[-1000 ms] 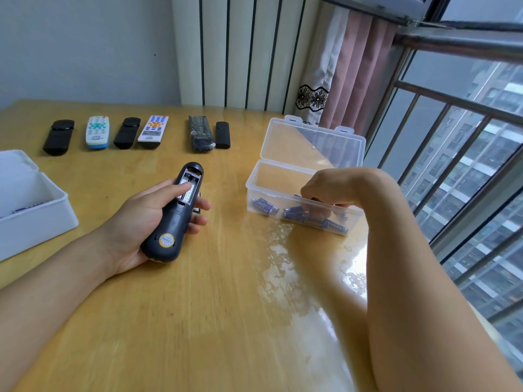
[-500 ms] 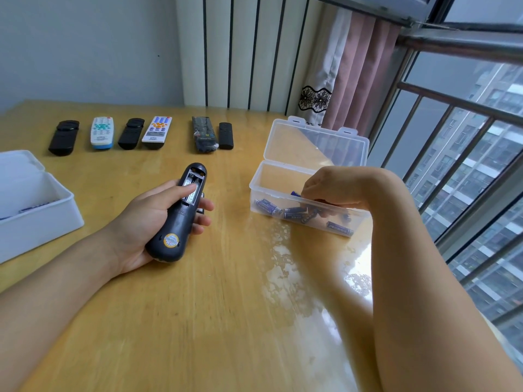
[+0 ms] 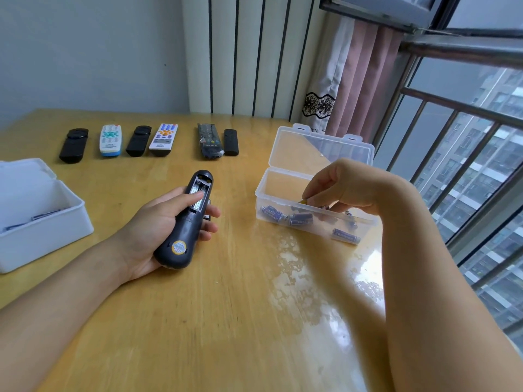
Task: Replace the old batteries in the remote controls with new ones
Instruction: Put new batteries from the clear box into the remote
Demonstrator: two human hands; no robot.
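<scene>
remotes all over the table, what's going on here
A person is swapping batteries in remote controls. The left hand holds a dark remote back side up with its battery bay open. The right hand reaches into a clear plastic box of loose batteries and pinches something there; which one is hard to tell. Six more remotes lie in a row at the far side of the table, and an open white box sits to the left.

Left hand (image 3: pixel 158 230) around open-backed remote (image 3: pixel 186 222); right hand (image 3: pixel 348 188) fingers in battery box (image 3: pixel 283 179).
</scene>
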